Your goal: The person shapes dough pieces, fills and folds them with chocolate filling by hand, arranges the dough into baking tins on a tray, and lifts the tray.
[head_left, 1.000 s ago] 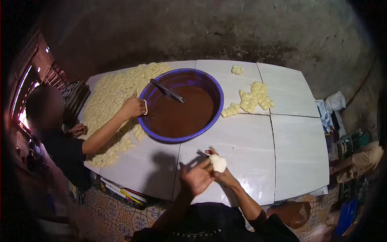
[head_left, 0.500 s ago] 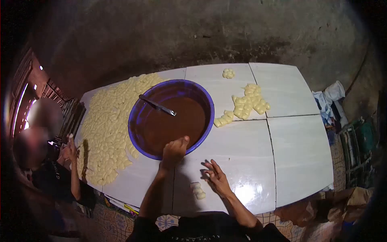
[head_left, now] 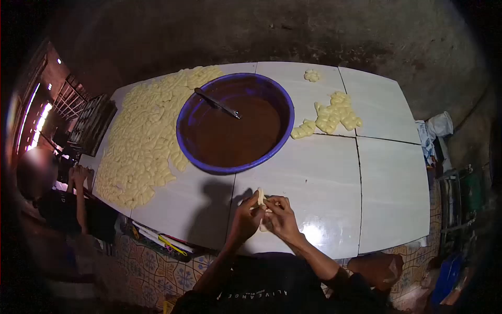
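Observation:
A small piece of pale dough (head_left: 261, 197) is pinched between my left hand (head_left: 246, 217) and my right hand (head_left: 282, 217), near the table's front edge. The fingers of both hands are closed on it and close together. Another bit of pale dough (head_left: 263, 227) shows just below them, partly hidden. Ahead of my hands stands a large purple basin (head_left: 235, 169) holding brown filling (head_left: 235, 136), with a dark-handled utensil (head_left: 217, 102) resting in it.
Many pale dough pieces (head_left: 141, 141) cover the table's left part. Smaller groups lie at the back right (head_left: 334, 112) and far back (head_left: 312, 75). A person (head_left: 57, 204) stands at the left edge. White tiles (head_left: 392, 193) form the tabletop.
My left hand has come back from the basin's near rim, and my hands have met around the dough. The other person's hand has left the basin's side. The view has shifted.

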Available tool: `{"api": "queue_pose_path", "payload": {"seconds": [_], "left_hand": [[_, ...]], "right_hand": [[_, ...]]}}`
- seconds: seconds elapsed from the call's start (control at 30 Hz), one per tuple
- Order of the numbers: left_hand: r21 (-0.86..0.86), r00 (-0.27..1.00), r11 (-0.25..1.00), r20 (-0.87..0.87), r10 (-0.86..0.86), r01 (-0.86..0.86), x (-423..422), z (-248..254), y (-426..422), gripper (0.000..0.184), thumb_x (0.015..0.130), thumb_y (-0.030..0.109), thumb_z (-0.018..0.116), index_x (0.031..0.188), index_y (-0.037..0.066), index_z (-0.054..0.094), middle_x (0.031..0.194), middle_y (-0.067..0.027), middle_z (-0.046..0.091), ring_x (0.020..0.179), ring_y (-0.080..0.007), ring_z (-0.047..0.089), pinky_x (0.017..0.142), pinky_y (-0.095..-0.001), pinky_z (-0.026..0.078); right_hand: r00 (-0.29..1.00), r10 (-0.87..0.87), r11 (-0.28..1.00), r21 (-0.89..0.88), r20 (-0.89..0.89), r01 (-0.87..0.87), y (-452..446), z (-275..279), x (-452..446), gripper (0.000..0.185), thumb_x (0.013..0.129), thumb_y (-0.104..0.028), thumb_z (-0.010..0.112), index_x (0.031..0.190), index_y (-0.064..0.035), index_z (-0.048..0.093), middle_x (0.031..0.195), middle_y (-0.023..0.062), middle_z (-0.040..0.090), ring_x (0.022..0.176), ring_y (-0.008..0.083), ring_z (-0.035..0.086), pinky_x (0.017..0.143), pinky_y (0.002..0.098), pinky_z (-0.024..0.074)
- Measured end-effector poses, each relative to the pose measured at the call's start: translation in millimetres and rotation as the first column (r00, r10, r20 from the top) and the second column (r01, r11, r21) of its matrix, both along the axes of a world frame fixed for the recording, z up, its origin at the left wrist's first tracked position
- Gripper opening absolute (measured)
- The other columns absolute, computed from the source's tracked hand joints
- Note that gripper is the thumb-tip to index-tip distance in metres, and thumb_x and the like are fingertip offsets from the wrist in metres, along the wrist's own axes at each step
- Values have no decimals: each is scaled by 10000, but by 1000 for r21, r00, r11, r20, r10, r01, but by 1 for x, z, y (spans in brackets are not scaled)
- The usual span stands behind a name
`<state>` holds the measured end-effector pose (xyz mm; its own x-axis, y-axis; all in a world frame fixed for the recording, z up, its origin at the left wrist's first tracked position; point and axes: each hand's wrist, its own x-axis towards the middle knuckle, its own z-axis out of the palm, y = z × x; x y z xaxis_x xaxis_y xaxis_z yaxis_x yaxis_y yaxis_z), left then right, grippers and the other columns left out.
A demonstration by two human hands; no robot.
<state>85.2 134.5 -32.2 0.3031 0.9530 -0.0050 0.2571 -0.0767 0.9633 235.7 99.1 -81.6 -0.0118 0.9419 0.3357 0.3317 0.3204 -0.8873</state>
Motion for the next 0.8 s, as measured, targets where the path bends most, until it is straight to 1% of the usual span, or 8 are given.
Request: {"api": "queue_pose_path", "payload": {"seconds": [0.07, 0.17, 0.33, 0.43, 0.57, 0.63, 0.7, 0.8], "left_hand": [[219, 981, 967, -169, -92, 129, -5, 7, -3, 308, 880, 27, 586, 1173, -68, 577, 1034, -142, 610, 948, -172, 602, 804, -287, 501], [81, 995, 993, 57, -86, 81, -2, 13, -15, 231, 890, 39, 578, 1096, -58, 618, 930, -132, 633, 780, -148, 643, 659, -266, 507], [-229, 980, 973, 190, 60, -15, 1, 1, -26, 136, 871, 93, 660, 890, -42, 649, 803, -69, 627, 669, -100, 601, 608, -214, 508], [-260, 923, 961, 338, 184, -97, 7, -15, -39, 138, 852, 79, 679, 937, -18, 631, 774, -36, 606, 715, -86, 582, 591, -225, 498], [11, 953, 1000, 304, -17, 15, 2, -14, -52, 523, 853, -12, 615, 1302, 22, 350, 893, -74, 584, 853, -133, 586, 769, -295, 533], [-156, 883, 985, 469, 7, 75, -8, -16, -54, 632, 813, -21, 609, 1350, 36, 281, 901, -106, 583, 866, -174, 603, 862, -339, 508], [-336, 738, 932, 662, 129, 138, -16, -20, -56, 651, 785, 4, 629, 1345, 32, 298, 902, -118, 582, 896, -200, 605, 886, -361, 496], [-37, 866, 940, 376, 329, -340, -41, -55, -42, 312, 770, 98, 643, 1060, 10, 568, 919, -98, 602, 971, -215, 589, 831, -324, 486]], "right_hand": [[992, -18, 999, 45, -128, 24, -3, 4, 2, 366, 784, 31, 652, 1146, -8, 613, 1130, 124, 531, 1009, 219, 544, 870, 301, 445], [878, -109, 991, 16, -466, 131, -3, 13, 1, 231, 793, -6, 666, 1024, -13, 663, 1073, 132, 579, 972, 220, 599, 846, 305, 479], [988, 34, 999, 13, -149, -33, -25, 39, 1, 175, 858, -51, 625, 1017, 11, 667, 1057, 139, 590, 987, 210, 606, 829, 274, 482], [963, -125, 931, -363, -240, 30, -36, 29, 4, 150, 864, -68, 644, 980, 13, 694, 1018, 83, 585, 887, 118, 538, 692, 231, 447], [977, -161, 960, -251, -140, 122, -43, 21, -4, 474, 909, -182, 609, 1336, -30, 469, 946, 86, 597, 741, 136, 546, 661, 288, 475], [782, 64, 645, -572, -620, -507, -40, 6, 14, 572, 917, -177, 601, 1407, -24, 350, 966, 67, 599, 832, 127, 565, 760, 261, 476], [696, 95, 507, -567, -711, -649, -48, 16, 16, 496, 905, -113, 588, 1364, -16, 425, 1028, 86, 622, 916, 129, 578, 811, 255, 461], [939, -108, 879, -472, -325, -62, -46, 5, 0, 369, 850, 4, 543, 1218, 5, 579, 1096, 103, 634, 992, 151, 582, 865, 268, 454]]}}
